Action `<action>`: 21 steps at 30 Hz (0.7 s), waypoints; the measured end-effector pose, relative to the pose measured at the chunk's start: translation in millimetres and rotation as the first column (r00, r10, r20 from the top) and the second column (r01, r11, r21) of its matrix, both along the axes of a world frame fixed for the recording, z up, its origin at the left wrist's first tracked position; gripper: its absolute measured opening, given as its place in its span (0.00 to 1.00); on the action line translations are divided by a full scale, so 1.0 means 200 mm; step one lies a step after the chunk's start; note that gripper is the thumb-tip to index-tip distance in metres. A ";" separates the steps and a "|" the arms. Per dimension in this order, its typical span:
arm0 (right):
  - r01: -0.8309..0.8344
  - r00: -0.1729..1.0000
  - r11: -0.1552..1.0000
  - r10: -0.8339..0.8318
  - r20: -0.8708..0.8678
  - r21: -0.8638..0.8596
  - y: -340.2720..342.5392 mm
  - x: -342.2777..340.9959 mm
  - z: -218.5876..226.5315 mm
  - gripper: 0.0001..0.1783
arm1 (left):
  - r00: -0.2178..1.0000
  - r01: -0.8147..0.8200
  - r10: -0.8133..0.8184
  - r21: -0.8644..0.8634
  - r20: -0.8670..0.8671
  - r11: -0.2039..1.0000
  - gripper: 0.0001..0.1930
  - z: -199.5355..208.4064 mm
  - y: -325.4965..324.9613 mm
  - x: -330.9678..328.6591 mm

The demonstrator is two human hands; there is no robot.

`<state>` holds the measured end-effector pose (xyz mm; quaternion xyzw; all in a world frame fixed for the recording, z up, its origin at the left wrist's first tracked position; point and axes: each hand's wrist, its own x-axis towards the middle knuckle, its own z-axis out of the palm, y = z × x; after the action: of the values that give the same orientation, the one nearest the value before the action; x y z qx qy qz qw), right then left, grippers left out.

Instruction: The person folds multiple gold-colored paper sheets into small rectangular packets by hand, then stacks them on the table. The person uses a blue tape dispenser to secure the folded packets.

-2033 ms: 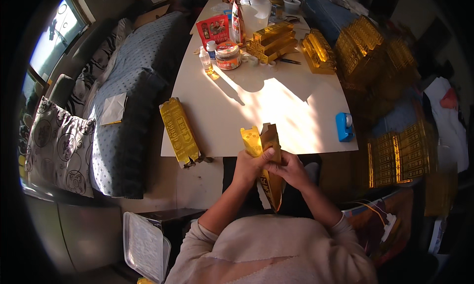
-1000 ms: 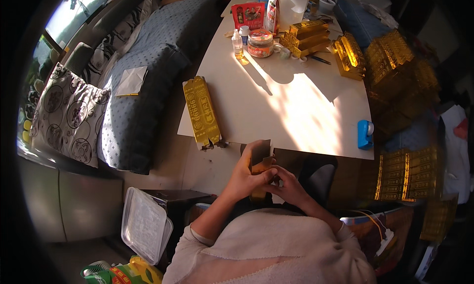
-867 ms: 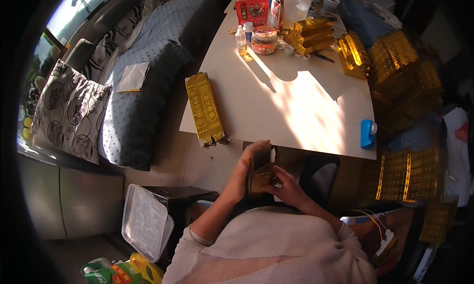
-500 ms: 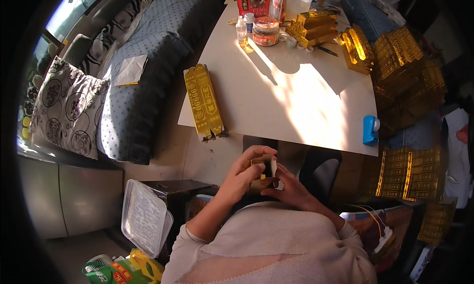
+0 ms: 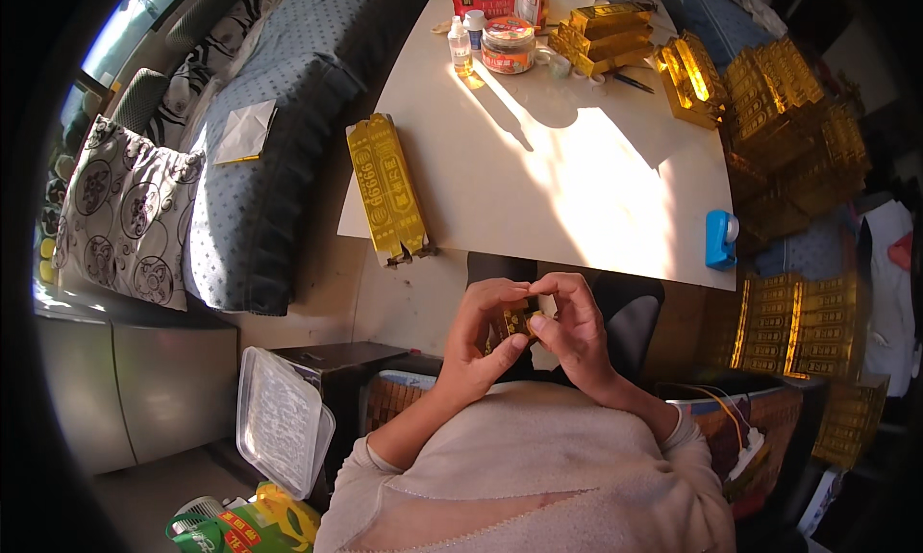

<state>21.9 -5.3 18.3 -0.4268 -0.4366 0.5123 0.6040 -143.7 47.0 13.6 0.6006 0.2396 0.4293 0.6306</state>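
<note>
Close in front of my body, just off the near table edge, I hold a small gold carton (image 5: 516,320) between both hands. My left hand (image 5: 473,337) wraps its left side, thumb along the near face. From the other side, my right hand (image 5: 582,339) curls over it, its thumb pressing near the top end. The fingers of both hands meet over the far side and hide much of the carton. A long gold carton (image 5: 386,192) lies on the left part of the white table (image 5: 461,207), its near end ragged with flaps.
Gold cartons (image 5: 606,38) are stacked at the table's far side, with more gold cartons (image 5: 690,80) at its right edge. Large gold stacks (image 5: 779,96) stand beyond. A blue container (image 5: 719,239) sits at the near right corner. A jar (image 5: 508,45) and small bottle (image 5: 461,48) stand farther back.
My right hand has risen and closed over the carton's top end, its thumb now pressing there. The carton's opening, visible before, is now mostly covered. The view has shifted slightly.
</note>
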 end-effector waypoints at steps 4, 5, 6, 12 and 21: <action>-0.016 1.000 1.000 0.016 0.023 0.022 0.00 0.00 -0.01 0.11 | 0.999 -0.022 0.023 -0.034 0.023 0.999 0.17 -0.02 -0.01 0.01; -0.029 0.998 0.999 0.027 0.051 0.038 0.01 0.00 -0.01 0.10 | 0.999 -0.032 0.033 -0.035 0.031 0.999 0.16 -0.02 -0.01 0.02; -0.031 0.997 0.999 0.030 0.065 0.015 0.01 0.01 0.01 0.09 | 0.998 -0.042 0.043 -0.037 0.039 0.998 0.16 -0.02 -0.01 0.02; 0.009 0.989 1.000 -0.004 0.147 -0.030 0.02 0.02 0.03 0.07 | 0.997 -0.072 0.073 -0.045 0.010 0.996 0.15 -0.03 -0.02 0.04; -0.136 0.950 0.966 0.063 -0.307 -0.220 0.03 0.06 0.07 0.08 | 0.992 -0.122 0.122 -0.021 -0.004 0.992 0.16 -0.05 -0.03 0.06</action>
<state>34.9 1.0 33.2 -0.3917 -0.2971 0.6494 0.5802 -132.6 41.9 3.6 0.5787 0.2815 0.4636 0.6091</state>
